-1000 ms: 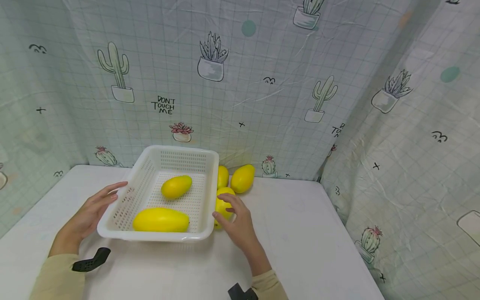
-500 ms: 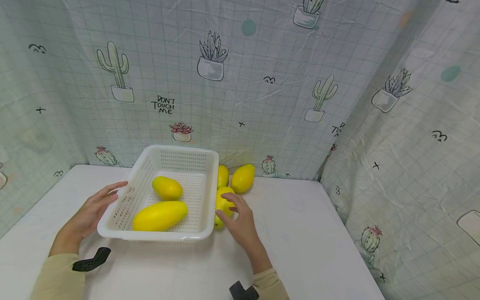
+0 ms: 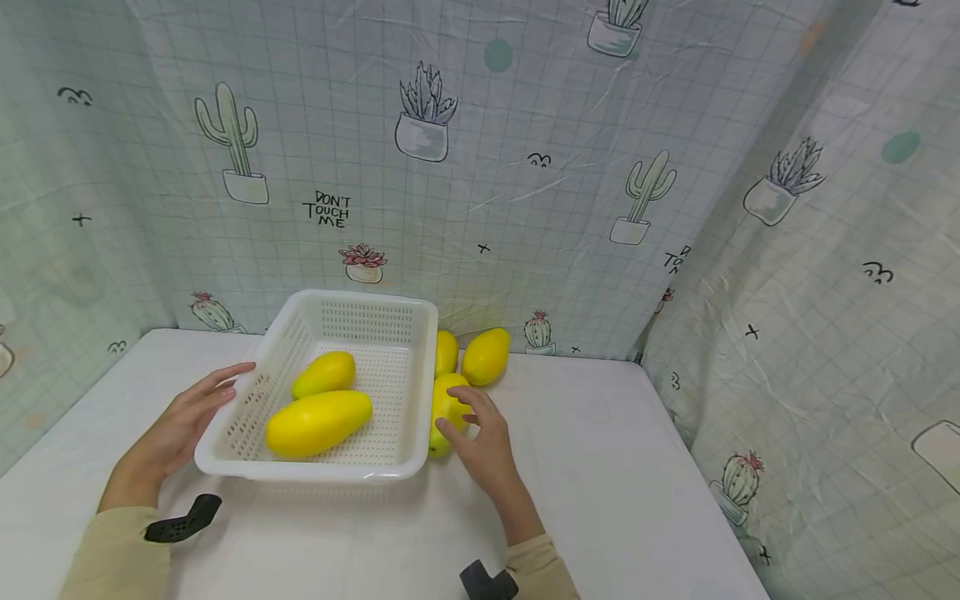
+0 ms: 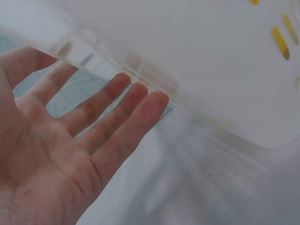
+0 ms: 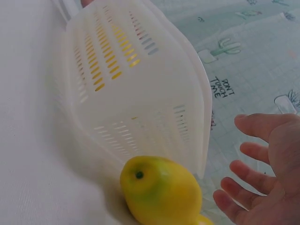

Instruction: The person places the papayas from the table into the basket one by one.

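Observation:
In the head view a white perforated plastic basket (image 3: 315, 472) stands on the white table. Inside lie a long yellow papaya-shaped fruit (image 3: 318, 423) and a smaller yellow mango (image 3: 324, 374), side by side at the left. My left hand (image 3: 167, 433) is at the basket's left side, its extended fingertips right at the rim, as the left wrist view also shows. Beside the right wall, my right hand (image 3: 483, 442) hovers with loosely bent fingers and holds nothing. The nearest thing to it is a yellow mango (image 5: 161, 190) with a greenish, dark-tipped end, partly covered by the fingers in the head view.
Behind that mango, two more yellow fruits, one partly hidden by the basket (image 3: 446, 352) and one farther right (image 3: 486, 357), lie near the table's back edge. A cactus-print curtain (image 3: 480, 192) hangs behind the table (image 3: 592, 467) and along its sides.
The small mango in the basket has rolled left and turned. The long fruit has tilted, its right end swinging toward the back. My right hand has drifted slightly right; the left hand has stayed still.

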`<action>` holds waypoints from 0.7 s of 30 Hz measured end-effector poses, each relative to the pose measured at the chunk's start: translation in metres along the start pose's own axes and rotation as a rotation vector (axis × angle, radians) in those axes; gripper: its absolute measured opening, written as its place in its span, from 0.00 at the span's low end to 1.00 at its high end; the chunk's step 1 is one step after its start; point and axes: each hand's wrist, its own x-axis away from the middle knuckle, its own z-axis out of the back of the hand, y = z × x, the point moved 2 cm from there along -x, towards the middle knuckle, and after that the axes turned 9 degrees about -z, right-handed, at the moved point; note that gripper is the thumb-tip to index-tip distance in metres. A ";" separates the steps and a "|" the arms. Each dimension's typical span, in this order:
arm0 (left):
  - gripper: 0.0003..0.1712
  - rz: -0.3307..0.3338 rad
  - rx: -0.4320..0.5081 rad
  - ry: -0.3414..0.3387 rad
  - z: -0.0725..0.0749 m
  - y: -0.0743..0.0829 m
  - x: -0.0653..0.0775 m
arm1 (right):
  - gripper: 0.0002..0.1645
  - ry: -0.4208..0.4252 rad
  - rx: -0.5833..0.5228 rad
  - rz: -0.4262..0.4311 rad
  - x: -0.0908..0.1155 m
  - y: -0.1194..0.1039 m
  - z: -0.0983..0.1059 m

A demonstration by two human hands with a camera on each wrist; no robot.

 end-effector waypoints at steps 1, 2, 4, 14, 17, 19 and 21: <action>0.27 -0.001 0.000 0.000 0.000 0.000 0.000 | 0.24 0.001 -0.002 -0.004 0.000 0.000 0.000; 0.27 0.002 -0.002 0.006 0.000 0.000 0.001 | 0.24 0.001 -0.004 -0.010 -0.001 0.000 0.000; 0.27 -0.001 0.006 0.002 0.001 0.001 0.002 | 0.24 -0.002 -0.004 -0.016 -0.001 0.001 -0.001; 0.27 0.013 -0.032 0.038 0.002 0.000 0.001 | 0.25 -0.012 0.005 -0.065 -0.004 0.006 -0.002; 0.27 0.013 -0.022 0.042 0.002 -0.001 0.000 | 0.26 -0.010 0.002 -0.090 -0.005 0.007 -0.002; 0.27 0.013 -0.012 0.042 0.001 -0.001 0.000 | 0.27 -0.003 0.003 -0.110 -0.006 0.008 -0.002; 0.27 0.009 -0.002 0.035 0.001 -0.001 0.000 | 0.27 0.006 0.007 -0.125 -0.007 0.009 -0.002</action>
